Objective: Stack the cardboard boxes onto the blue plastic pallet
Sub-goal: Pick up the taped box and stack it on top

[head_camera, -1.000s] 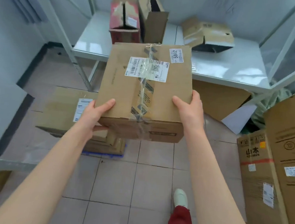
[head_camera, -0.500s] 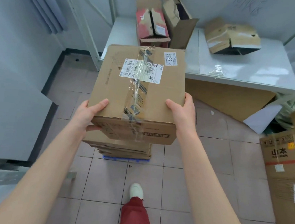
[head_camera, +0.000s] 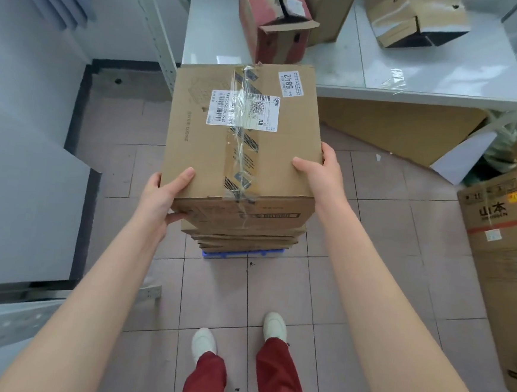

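1. The left hand (head_camera: 161, 194) gripped the near left corner of the cardboard box (head_camera: 243, 132); its thumb lay flat on the top face and the other fingers were curled under the bottom edge.
2. The box was brown corrugated card, rectangular, closed with clear tape along the middle seam, and it carried a white shipping label (head_camera: 242, 109) on top.
3. The box was held just above a stack of cardboard boxes (head_camera: 241, 241). I could not tell if it touched the stack.
4. The stack stood on the blue plastic pallet (head_camera: 240, 253), of which only the front edge showed.
5. The right hand (head_camera: 321, 173) clasped the right side of the box near its front, with the thumb on top and the fingers hidden behind the side wall.
6. The tiled floor (head_camera: 368, 281) was free on the left and right of the pallet.
7. A tall printed carton (head_camera: 505, 261) stood at the right edge, well apart from the pallet.
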